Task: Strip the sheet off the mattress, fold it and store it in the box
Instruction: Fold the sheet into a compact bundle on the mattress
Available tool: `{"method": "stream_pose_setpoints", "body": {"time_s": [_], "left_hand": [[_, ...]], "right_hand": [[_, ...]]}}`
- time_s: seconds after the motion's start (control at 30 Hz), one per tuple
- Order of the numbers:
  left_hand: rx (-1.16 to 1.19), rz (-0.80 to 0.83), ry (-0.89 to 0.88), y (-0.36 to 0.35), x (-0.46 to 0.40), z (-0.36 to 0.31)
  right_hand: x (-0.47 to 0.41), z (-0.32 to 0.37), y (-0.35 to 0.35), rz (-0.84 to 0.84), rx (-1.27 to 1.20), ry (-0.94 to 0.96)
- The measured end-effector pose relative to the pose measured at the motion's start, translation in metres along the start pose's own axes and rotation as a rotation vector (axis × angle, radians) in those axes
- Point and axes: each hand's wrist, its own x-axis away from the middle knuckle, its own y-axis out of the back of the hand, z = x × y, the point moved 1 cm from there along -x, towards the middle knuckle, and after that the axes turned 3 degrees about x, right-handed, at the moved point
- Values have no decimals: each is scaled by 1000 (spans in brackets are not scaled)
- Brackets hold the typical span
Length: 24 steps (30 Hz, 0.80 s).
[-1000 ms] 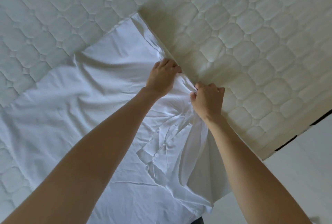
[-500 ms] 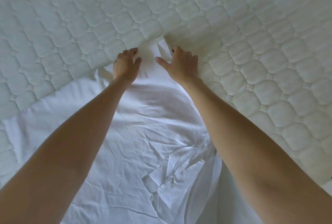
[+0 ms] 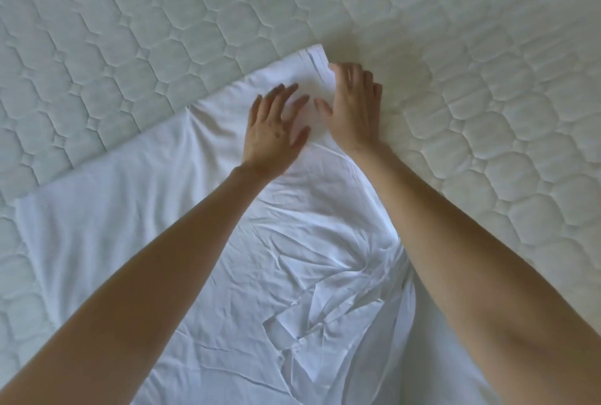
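Two bare forearms, no sleeves, left hand (image 3: 276,131), right hand (image 3: 354,112)

Both arms cut off at the bottom edge, no elbows to see. Fingers of the left hand (image 3: 274,126) blurry, so hard to tell if flat on the sheet (image 3: 136,216) or just above. Part of the sheet hidden under both arms and hands. Bottom of the sheet cut off by the picture's edge. Mattress (image 3: 162,14) running off the top, left and right, no edges in sight. Right hand (image 3: 354,108) a bit blurry too.
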Motion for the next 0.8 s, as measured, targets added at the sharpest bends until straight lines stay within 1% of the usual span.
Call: {"method": "stream_pose_setpoints", "body": {"time_s": [0.03, 0.07, 0.1, 0.17, 0.2, 0.27, 0.3, 0.37, 0.4, 0.47, 0.53, 0.63, 0.7, 0.8], "left_hand": [[-1, 128, -27, -4, 16, -8], [1, 225, -17, -8, 26, -11], [13, 273, 11, -8, 35, -13], [80, 246, 65, 3, 47, -24], [111, 196, 81, 10, 51, -27], [169, 138, 64, 24, 70, -47], [194, 155, 52, 29, 84, -57], [261, 283, 80, 34, 120, -79], [293, 390, 101, 35, 142, -91], [338, 583, 200, 33, 175, -103], [301, 703, 237, 34, 205, -113], [193, 742, 265, 42, 237, -122], [206, 740, 306, 49, 247, -123], [236, 730, 314, 60, 255, -124]], "right_hand": [[19, -3, 5, 11, -31, 25], [36, -5, 9, 30, -62, 45], [57, -8, 14, 46, -91, 59], [101, -15, 30, 40, -114, 66], [119, -16, 36, 28, -114, 75], [161, -17, 55, 42, -117, 59], [180, -17, 65, 68, -117, 39], [219, -14, 85, 129, -122, -38], [244, -12, 98, 157, -127, -102], [281, -9, 114, 223, -119, -221], [323, -1, 126, 286, -108, -332], [380, 25, 128, 382, -134, -424], [401, 46, 118, 393, -72, -383], [409, 65, 102, 316, 113, -331]]}}
